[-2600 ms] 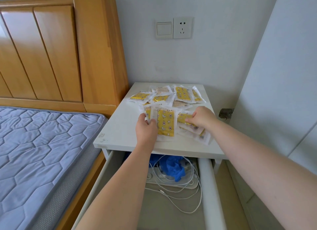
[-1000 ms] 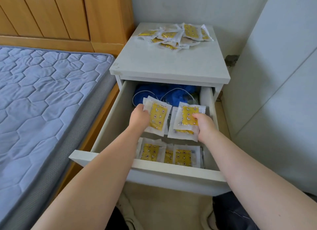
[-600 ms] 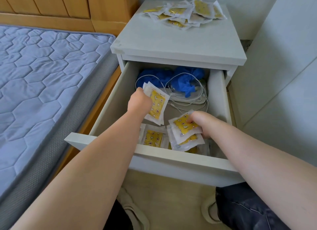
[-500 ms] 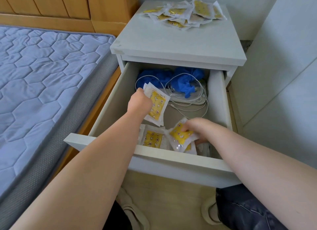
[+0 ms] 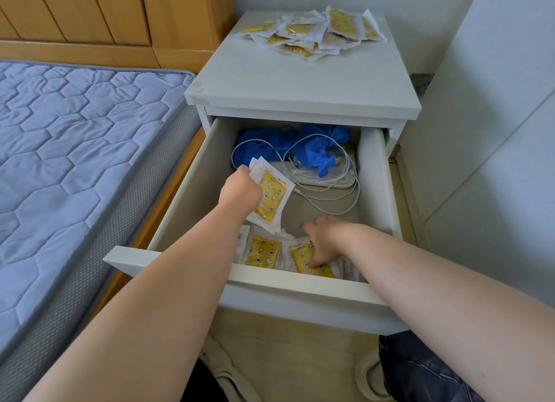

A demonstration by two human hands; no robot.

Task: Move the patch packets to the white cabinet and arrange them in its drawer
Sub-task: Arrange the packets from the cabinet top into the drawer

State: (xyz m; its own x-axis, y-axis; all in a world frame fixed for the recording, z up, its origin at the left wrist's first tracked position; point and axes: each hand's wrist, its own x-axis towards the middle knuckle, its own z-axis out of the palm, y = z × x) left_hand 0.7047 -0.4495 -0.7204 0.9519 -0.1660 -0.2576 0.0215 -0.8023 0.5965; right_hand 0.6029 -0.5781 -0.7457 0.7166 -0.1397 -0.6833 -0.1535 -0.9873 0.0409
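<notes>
The white cabinet (image 5: 300,83) stands by the bed with its drawer (image 5: 300,287) pulled out. My left hand (image 5: 240,188) is over the drawer, shut on a small stack of yellow patch packets (image 5: 270,200). My right hand (image 5: 327,239) lies flat with fingers spread, pressing down on a packet (image 5: 303,257) in the row of packets (image 5: 264,251) along the drawer's front wall. A loose pile of packets (image 5: 312,32) lies at the back of the cabinet top.
At the back of the drawer lie blue gloves (image 5: 318,149) and coiled white cables (image 5: 330,179). A bed with a blue quilted mattress (image 5: 75,146) is at the left, a wooden headboard (image 5: 120,14) behind it, a white wall panel (image 5: 486,131) at the right.
Both hands carried packets from the cabinet top down into the drawer. My right hand has laid its packets at the drawer's front and now presses on them; the left hand holds its stack still.
</notes>
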